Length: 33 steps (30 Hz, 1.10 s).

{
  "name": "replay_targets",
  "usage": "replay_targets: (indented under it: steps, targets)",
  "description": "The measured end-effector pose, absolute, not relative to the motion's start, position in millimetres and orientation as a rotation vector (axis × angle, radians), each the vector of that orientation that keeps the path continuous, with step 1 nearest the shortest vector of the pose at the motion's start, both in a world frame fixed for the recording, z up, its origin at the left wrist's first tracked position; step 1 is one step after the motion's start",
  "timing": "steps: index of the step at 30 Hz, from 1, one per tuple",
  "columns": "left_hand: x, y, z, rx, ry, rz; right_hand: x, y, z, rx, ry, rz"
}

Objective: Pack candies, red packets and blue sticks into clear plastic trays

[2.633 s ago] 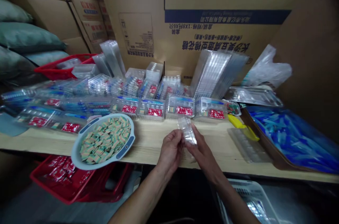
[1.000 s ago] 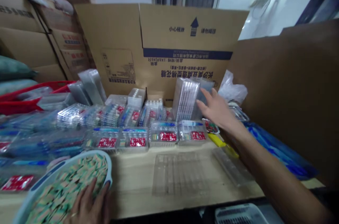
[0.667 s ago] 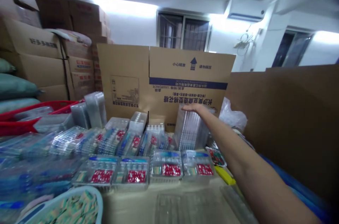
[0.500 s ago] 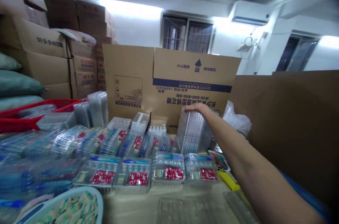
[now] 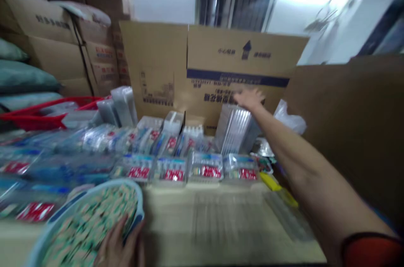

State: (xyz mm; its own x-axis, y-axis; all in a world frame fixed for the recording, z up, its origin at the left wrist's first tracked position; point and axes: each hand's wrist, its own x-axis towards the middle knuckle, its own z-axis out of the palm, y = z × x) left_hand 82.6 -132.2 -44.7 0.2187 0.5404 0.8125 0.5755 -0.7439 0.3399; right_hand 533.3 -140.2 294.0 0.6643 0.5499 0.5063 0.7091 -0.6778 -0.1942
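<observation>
Right hand (image 5: 249, 99) hovering above clear tray stack (image 5: 235, 130)
Stack standing upright just below the fingers (image 5: 241, 96), apparently not touching; fingers spread open, slightly blurred. Left hand (image 5: 118, 245) resting against basin (image 5: 140, 212), fingers (image 5: 124, 227) apart, not clamping.

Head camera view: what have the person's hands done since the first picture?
They let go of the small clear tray they shared. The open right hand rose to the upright stack of clear trays; the left hand moved to the edge of the blue-handled basin. The row of filled trays stayed put.
</observation>
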Motion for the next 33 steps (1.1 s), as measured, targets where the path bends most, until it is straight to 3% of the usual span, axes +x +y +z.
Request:
replay_targets:
  steps: [4,7,9,11,14,17,21,25,29,33]
  targets:
    - [105.2,-172.6,9.9,-2.833,-1.268,-1.873,460.4,-170.8,241.6,-2.452,-1.334,-0.693]
    - [148.6,-191.2,40.2,-3.292,-1.632,-2.316,371.7,-214.6,172.4,-2.311,-1.763,-0.427]
    - [169.1,-194.9,42.9,-3.251,-1.827,-2.633,319.5,-247.9,121.9,-2.212,-1.923,-0.174]
    - [175.4,-188.0,31.3,-3.072,-1.96,-2.682,290.3,-274.9,77.8,-2.123,-1.942,-0.035]
    - [165.3,-157.8,0.6,-3.005,-2.019,-2.17,291.3,-302.3,34.3,-2.156,-1.842,0.016]
    - [152.5,-125.6,-24.7,-2.997,-1.876,-1.549,318.7,-323.8,8.2,-2.455,-1.573,-0.032]
    - [152.8,-118.2,-37.6,-2.95,-1.73,-1.027,351.5,-347.3,-21.5,-2.763,-1.357,-0.086]
    - [159.6,-144.1,-38.5,-2.955,-1.538,-0.661,368.2,-360.9,-39.9,-2.803,-1.391,-0.105]
    - [159.7,-177.2,-40.0,-3.178,-0.877,-0.364,372.3,-365.2,-45.5,-2.746,-1.437,-0.094]
    - [159.5,-205.5,-50.4,-3.172,-0.688,-0.299,368.2,-366.4,-49.1,-2.657,-1.533,-0.056]
